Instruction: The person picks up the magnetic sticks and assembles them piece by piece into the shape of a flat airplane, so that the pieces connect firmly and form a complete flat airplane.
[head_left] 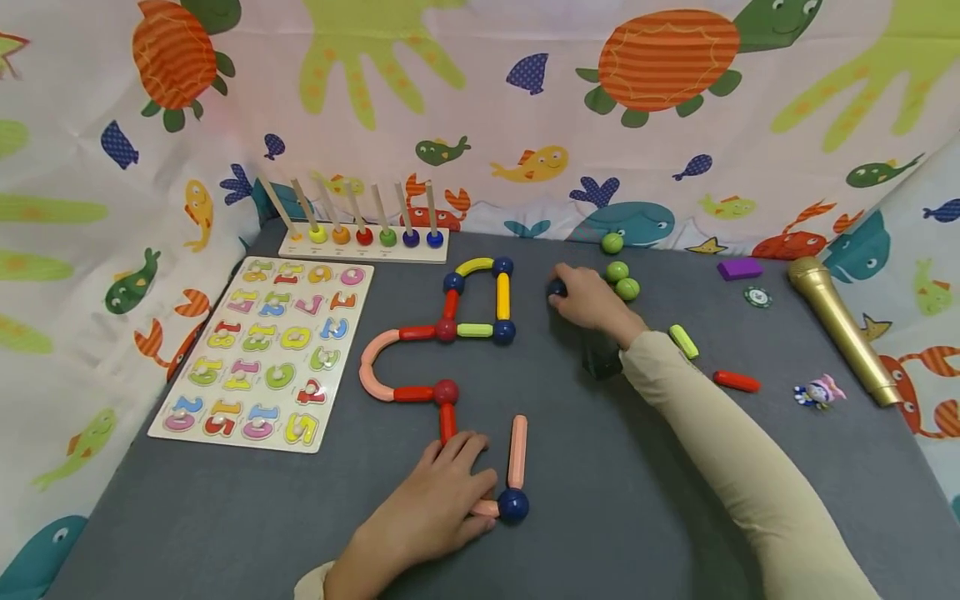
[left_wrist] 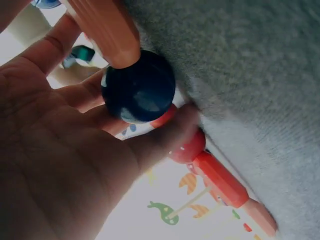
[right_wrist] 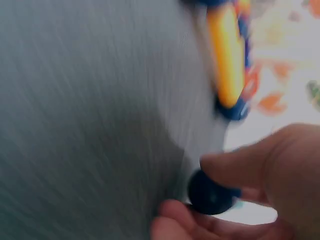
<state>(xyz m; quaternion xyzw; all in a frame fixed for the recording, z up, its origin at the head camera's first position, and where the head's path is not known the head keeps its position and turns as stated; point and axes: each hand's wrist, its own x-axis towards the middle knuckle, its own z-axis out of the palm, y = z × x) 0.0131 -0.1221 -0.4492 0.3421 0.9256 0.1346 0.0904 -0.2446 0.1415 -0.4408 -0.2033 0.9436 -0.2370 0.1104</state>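
Observation:
My right hand (head_left: 588, 300) pinches a dark blue ball (right_wrist: 211, 192) between thumb and fingers, close over the table beside the green balls. At the front, my left hand (head_left: 427, 504) holds another dark blue ball (left_wrist: 139, 87), hidden beneath it in the head view. A pink stick (left_wrist: 107, 32) joins that ball and leads to a blue ball (head_left: 513, 505) bearing an upright-running pink stick (head_left: 517, 452). Above the left hand, a red stick (head_left: 447, 421) links to a red ball (head_left: 446, 392). A chain of curved pink, red, yellow and green sticks continues to the back.
Several green balls (head_left: 617, 272) lie behind the right hand. Right of that arm are a light green stick (head_left: 683, 342), a red stick (head_left: 737, 382), a toy figure (head_left: 819, 392) and a gold microphone (head_left: 847, 333). A number puzzle board (head_left: 262, 354) and peg board (head_left: 363, 246) stand left.

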